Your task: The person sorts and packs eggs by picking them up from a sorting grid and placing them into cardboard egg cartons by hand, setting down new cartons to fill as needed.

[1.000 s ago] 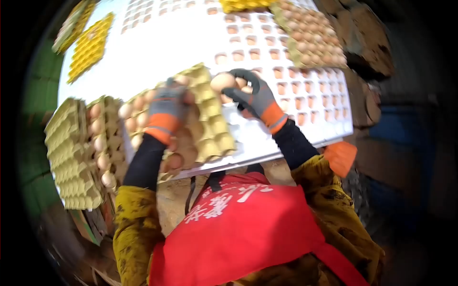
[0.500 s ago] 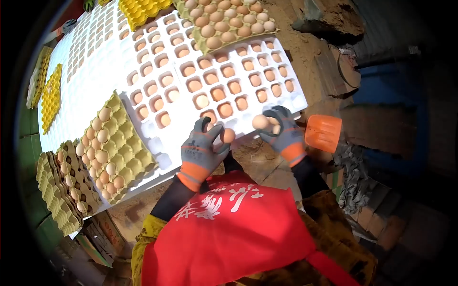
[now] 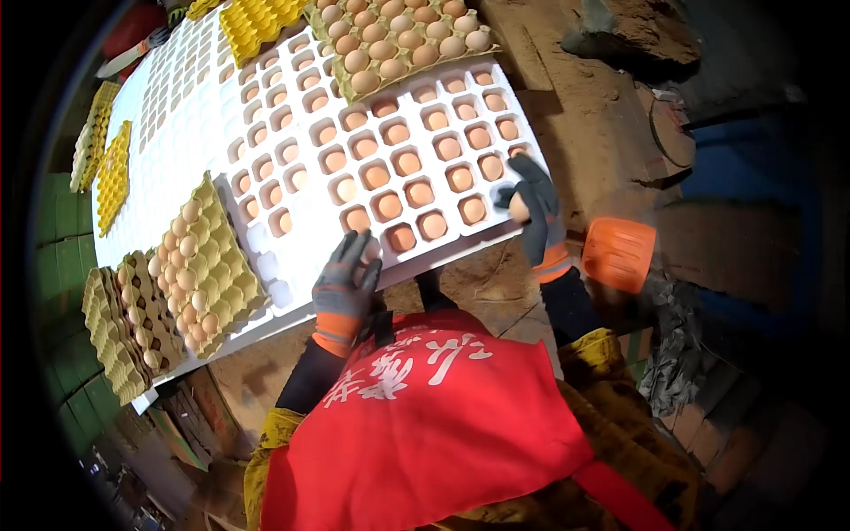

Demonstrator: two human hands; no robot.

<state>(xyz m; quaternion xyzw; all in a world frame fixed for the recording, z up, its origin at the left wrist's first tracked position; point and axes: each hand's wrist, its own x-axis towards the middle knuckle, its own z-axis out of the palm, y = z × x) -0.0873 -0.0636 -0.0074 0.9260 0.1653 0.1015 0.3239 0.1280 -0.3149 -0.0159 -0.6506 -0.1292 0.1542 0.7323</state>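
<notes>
My left hand [image 3: 343,281], in a grey glove with an orange cuff, is at the front edge of the white foam tray [image 3: 312,205]. Its fingers curl around a pale egg [image 3: 372,251] low over the front row of square cells. At the tray's right front corner, my right hand [image 3: 537,211], gloved alike, is closed around an egg [image 3: 519,209] by the palm. Whether it holds more eggs is hidden. Brown eggs sit singly in the cells between my hands, among them one front-row egg [image 3: 432,225].
A pulp tray full of eggs [image 3: 390,44] rests on the foam at the back. A partly filled pulp tray [image 3: 232,257] lies to the left, with yellow trays [image 3: 113,177] beyond. Right of the table is an orange plastic container [image 3: 620,255]. Another person's gloved hand [image 3: 158,37] shows far left.
Eggs now sit in front-row cells between my hands that were bare before. My left hand has moved left and my right hand has risen along the tray's right side. The view has shifted slightly.
</notes>
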